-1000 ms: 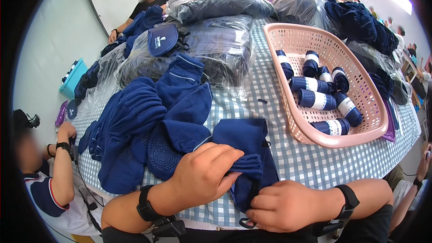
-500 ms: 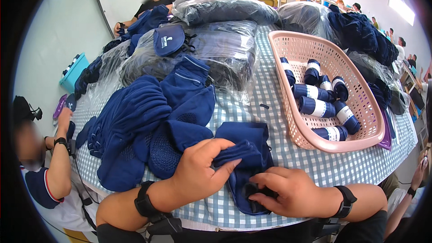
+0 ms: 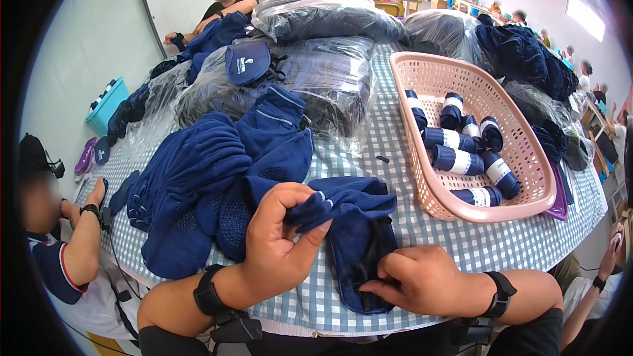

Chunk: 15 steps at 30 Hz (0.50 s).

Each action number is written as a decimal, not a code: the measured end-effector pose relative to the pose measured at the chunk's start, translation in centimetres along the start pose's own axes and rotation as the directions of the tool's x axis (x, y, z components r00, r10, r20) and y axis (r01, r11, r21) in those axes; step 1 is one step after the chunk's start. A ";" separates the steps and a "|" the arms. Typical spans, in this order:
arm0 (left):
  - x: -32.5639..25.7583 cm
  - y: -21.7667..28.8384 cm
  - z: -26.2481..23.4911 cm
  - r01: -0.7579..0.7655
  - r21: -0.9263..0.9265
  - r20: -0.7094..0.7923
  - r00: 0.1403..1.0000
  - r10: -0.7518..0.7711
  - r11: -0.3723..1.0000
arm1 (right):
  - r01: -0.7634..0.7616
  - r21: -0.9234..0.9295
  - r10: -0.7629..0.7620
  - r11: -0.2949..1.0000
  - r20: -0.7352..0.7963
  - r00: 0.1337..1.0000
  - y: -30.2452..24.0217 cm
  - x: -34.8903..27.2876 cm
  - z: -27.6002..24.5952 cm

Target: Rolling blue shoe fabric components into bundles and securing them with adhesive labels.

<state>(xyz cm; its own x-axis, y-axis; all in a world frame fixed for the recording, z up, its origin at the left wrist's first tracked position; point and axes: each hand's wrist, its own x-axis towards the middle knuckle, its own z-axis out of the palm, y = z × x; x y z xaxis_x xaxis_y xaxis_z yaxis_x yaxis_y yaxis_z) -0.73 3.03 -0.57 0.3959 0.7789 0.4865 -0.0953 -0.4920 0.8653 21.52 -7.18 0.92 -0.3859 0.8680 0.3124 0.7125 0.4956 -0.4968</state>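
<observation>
Currently, the person's left hand (image 3: 283,234) pinches a navy-blue soft fabric piece with a pale striped edge (image 3: 353,194) between thumb and fingers. The piece stretches rightward from the pinch, its far end lying by the upper end of a flat, dark-blue fabric pouch (image 3: 349,250). At the pouch's lower right is the right hand (image 3: 425,283), fingers curled and thumb reaching over the pouch; whether it grips the fabric cannot be told.

The pouch lies on a counter (image 3: 501,244) covered with blue-and-white checked cloth. Just left of the left hand spreads a heap of navy-blue fabric pieces with dotted patches (image 3: 191,171). To the right stands a pink perforated plastic basket (image 3: 488,214) holding dark-blue rolls with white bands (image 3: 501,175). Farther back, clear plastic-wrapped bundles (image 3: 343,79) carry a rounded navy pouch with a pale print (image 3: 247,62).
</observation>
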 end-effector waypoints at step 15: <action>1.1 2.9 0.1 -0.398 0.807 0.330 0.917 0.227 0.436 | 0.368 -0.030 -0.368 0.929 0.010 0.930 0.5 -0.4 0.0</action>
<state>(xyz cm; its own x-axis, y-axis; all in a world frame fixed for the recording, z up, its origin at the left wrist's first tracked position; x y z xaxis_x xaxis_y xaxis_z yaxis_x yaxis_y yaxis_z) -0.46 2.41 2.43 0.6422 0.4742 0.6023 0.5378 -0.8386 0.0868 22.04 -7.27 0.59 -0.6266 0.6251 0.4654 0.5377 0.7790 -0.3224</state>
